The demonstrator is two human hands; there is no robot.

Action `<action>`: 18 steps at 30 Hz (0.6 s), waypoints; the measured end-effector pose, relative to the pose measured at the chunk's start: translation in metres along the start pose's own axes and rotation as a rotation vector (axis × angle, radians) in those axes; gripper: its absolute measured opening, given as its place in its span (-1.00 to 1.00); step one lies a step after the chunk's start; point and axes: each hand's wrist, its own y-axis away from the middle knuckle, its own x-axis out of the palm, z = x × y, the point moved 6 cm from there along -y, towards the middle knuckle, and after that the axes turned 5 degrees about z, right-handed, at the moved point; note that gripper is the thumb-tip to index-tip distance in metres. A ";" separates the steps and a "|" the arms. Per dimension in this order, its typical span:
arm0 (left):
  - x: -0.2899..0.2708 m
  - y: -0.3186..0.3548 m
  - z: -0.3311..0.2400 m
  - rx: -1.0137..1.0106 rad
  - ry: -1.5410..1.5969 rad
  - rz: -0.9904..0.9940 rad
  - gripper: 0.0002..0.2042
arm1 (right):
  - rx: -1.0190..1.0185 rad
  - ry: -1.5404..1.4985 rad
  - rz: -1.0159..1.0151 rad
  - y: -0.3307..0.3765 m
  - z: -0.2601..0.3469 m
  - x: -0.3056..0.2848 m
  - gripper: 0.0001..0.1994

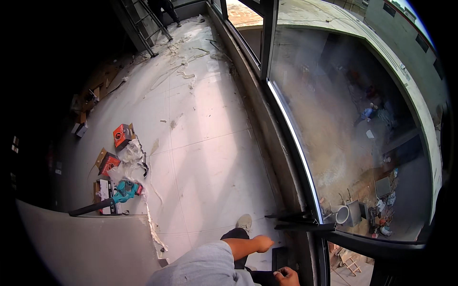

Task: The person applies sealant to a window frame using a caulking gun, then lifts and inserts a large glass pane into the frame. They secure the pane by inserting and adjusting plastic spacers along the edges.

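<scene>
My left hand (pixel 263 243) reaches out from a grey sleeve over the pale tiled floor (pixel 210 143), fingers curled in, nothing visible in it. It hovers near my grey shoe (pixel 244 221) and dark trouser leg. My right hand (pixel 286 275) sits at the bottom edge with fingers bent, touching or beside a dark flat rectangular piece (pixel 279 257); whether it grips that piece is unclear. Both hands are close to the dark window frame (pixel 281 157) and a black bracket (pixel 298 221) sticking out of it.
A teal power tool with a black tube (pixel 119 193) lies at the left among orange and red boxes (pixel 122 135) and white plastic scraps (pixel 132 159). A grey panel (pixel 86 248) fills the lower left. A ladder (pixel 148 24) and another person's legs (pixel 164 7) stand far back. The glass shows ground far below.
</scene>
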 end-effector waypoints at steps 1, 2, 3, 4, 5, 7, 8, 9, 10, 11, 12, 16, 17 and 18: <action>-0.018 0.031 -0.012 0.003 -0.017 -0.027 -0.76 | 0.025 -0.009 0.032 0.007 0.002 -0.006 -0.77; -0.034 0.065 -0.027 0.006 -0.032 -0.055 -0.75 | 0.052 -0.014 0.065 0.017 0.005 -0.012 -0.77; -0.051 0.105 -0.039 0.007 -0.060 -0.078 -0.74 | 0.016 -0.019 0.038 0.034 0.026 -0.022 -0.77; -0.053 0.129 -0.039 -0.011 -0.084 -0.134 -0.74 | -0.024 0.026 0.033 0.050 0.062 -0.033 -0.77; -0.050 0.153 -0.039 -0.031 -0.108 -0.190 -0.73 | -0.065 0.072 0.030 0.070 0.100 -0.045 -0.76; -0.055 0.221 -0.033 -0.179 -0.086 -0.282 -0.72 | 0.050 0.014 0.080 0.110 0.168 -0.059 -0.73; -0.059 0.264 -0.031 -0.287 -0.024 -0.318 -0.70 | -0.071 0.153 0.012 0.122 0.189 -0.067 -0.70; -0.063 0.309 -0.028 -0.396 0.042 -0.353 -0.68 | -0.126 0.197 -0.020 0.126 0.194 -0.072 -0.70; -0.062 0.349 -0.017 -0.540 0.173 -0.359 -0.66 | -0.176 0.236 -0.051 0.125 0.192 -0.073 -0.70; -0.055 0.384 -0.003 -0.669 0.300 -0.352 -0.64 | -0.265 0.134 -0.097 0.118 0.184 -0.071 -0.81; -0.029 0.414 0.021 -0.806 0.454 -0.411 -0.60 | -0.259 0.036 -0.054 0.115 0.184 -0.070 -0.78; 0.052 0.528 0.095 -1.103 0.817 -0.699 -0.54 | -0.334 0.238 -0.060 0.161 0.235 -0.063 -0.74; 0.091 0.548 0.112 -1.172 0.894 -0.735 -0.53 | -0.344 0.290 -0.051 0.163 0.241 -0.059 -0.70; 0.125 0.565 0.123 -1.280 0.955 -0.755 -0.52 | -0.281 0.270 -0.058 0.157 0.233 -0.054 -0.70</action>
